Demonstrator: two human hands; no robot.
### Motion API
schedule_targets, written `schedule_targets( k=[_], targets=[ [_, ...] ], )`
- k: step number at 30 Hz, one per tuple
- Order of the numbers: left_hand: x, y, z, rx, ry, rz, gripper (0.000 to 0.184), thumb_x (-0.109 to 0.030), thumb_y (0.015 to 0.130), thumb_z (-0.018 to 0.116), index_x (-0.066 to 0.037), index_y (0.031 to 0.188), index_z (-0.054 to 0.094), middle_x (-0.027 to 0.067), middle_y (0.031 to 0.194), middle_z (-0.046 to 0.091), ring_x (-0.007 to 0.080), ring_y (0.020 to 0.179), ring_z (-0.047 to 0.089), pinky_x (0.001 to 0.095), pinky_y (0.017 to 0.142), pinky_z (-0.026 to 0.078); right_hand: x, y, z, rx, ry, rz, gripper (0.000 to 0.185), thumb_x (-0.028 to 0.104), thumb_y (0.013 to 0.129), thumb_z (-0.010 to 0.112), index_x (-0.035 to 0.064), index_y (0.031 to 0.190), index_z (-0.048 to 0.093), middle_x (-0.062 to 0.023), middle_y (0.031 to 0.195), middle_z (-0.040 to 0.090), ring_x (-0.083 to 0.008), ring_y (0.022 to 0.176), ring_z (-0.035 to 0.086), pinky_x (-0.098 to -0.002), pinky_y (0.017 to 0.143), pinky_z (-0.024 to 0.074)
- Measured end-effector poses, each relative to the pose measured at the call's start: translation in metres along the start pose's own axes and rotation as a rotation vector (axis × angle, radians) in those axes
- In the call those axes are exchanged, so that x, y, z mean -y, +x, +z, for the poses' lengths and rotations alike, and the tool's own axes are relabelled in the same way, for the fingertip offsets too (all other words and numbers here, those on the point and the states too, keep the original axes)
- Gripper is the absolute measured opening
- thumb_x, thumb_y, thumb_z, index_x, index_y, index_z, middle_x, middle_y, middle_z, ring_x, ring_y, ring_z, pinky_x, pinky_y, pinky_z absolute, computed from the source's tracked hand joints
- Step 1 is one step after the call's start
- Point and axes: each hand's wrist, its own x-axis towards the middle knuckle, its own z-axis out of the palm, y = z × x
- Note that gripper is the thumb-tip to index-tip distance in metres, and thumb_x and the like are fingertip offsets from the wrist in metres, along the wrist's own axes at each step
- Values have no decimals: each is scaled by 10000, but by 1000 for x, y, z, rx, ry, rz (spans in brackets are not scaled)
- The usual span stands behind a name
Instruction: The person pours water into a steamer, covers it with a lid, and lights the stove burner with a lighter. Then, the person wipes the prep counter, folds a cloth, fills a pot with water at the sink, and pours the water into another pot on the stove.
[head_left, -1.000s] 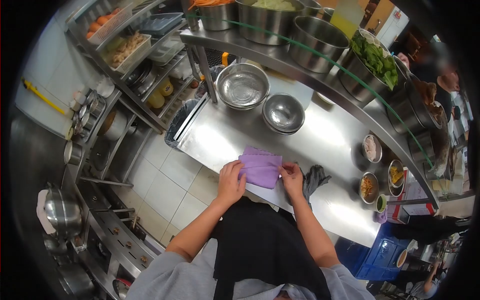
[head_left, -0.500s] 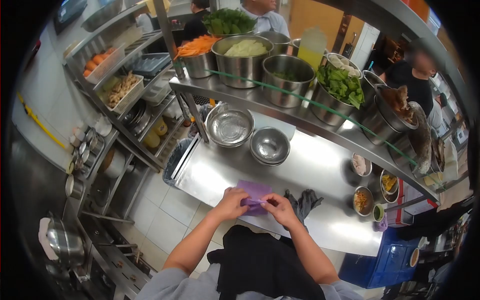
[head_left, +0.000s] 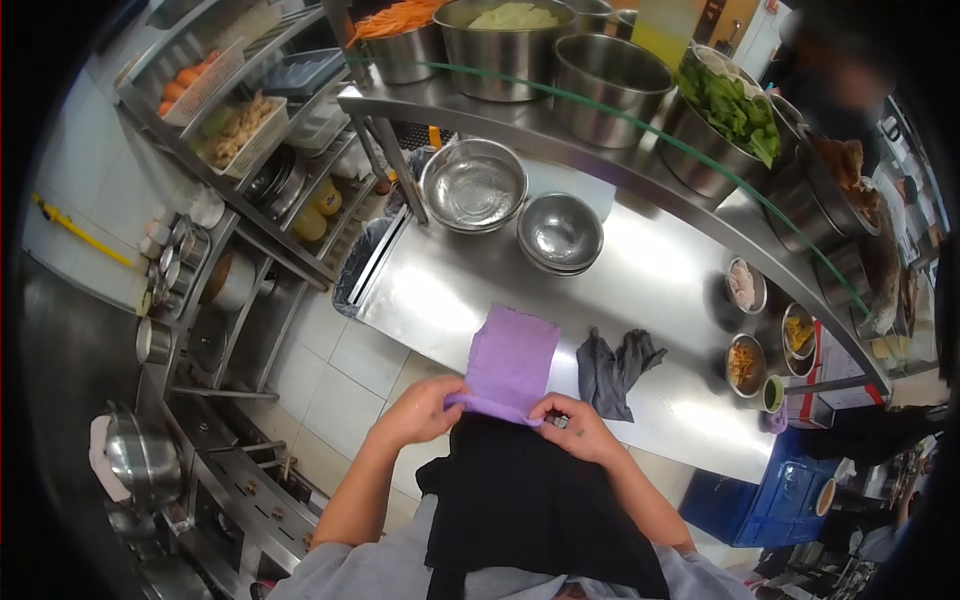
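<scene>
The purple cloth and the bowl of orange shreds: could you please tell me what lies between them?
The head view shows a crumpled dark item on the steel table between the purple cloth and the bowl, with bare metal on either side.

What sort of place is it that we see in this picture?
Probably a restaurant or other commercial kitchen: a long steel worktable, a raised metal shelf holding large steel pots, and leafy greens in one of them.
</scene>
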Motion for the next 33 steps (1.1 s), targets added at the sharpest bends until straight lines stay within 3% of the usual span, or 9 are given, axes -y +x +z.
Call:
schedule_targets(
  k=[4,9,12,18,21,24,26,28,33],
  targets=[
    [21,56,-2,-155,118,139,221,-52,848,665,-3,1063,656,192,971,662,391,896,639,456,800,519,-23,26,-2,-249,1,-64,186,38,895,699,28,1080,672,-40,1037,677,-134,914,625,-299,873,497],
    [3,94,-9,-218,432,200,319,-62,802,746,-46,1109,660,162,1105,609,385,1044,590,456,900,496,-4,53,-13,-646,-715,-246,403,108,793,827,37,1147,647,-134,1118,643,-324,1049,621,-410,921,506],
    [39,75,10,-23,467,180,315,-62,794,750,-56,1098,666,155,1099,607,368,1047,591,446,911,498,-21,45,-9,-369,-719,-304,434,126,754,847,39,1132,652,-148,1140,646,-374,1122,583,-449,946,494],
    [92,67,35,-75,410,201,219,-30,799,716,-44,1008,654,149,1006,622,383,992,595,461,879,504,-70,52,-3,-262,-830,-238,331,137,835,786,37,1124,661,-164,1134,658,-368,1112,623,-439,933,507],
    [77,90,21,-263,231,202,185,-29,819,682,-37,1000,641,158,994,618,388,991,593,476,871,499,-56,66,-21,-410,-652,-42,312,145,895,741,24,1169,654,-174,1108,674,-372,1061,655,-439,889,528],
    [44,114,20,-472,352,380,147,-47,841,664,-38,981,622,163,995,621,396,980,589,494,854,491,-23,77,-35,-683,-673,-172,282,189,939,704,33,1171,663,-167,1062,680,-393,973,655,-480,839,532],
    [58,126,44,-64,372,442,169,-77,880,640,-39,1045,650,181,1144,639,402,1148,585,479,952,497,-17,77,-42,-693,-649,-155,273,185,948,701,28,1168,667,-162,1036,696,-356,976,678,-436,852,539],
    [65,138,71,-73,476,673,316,-111,915,620,-64,1225,656,197,1355,598,391,1360,496,482,1117,428,-21,69,-50,-635,-557,-112,272,180,957,698,24,1177,667,-158,1021,712,-312,977,699,-392,864,543],
    [104,146,43,-307,482,433,461,-172,942,598,-32,1381,590,221,1447,554,391,1434,431,502,1221,293,-39,12,-58,-493,-187,72,274,164,991,685,-8,1203,664,-116,1037,740,-181,967,704,-305,867,535]
  ],
)
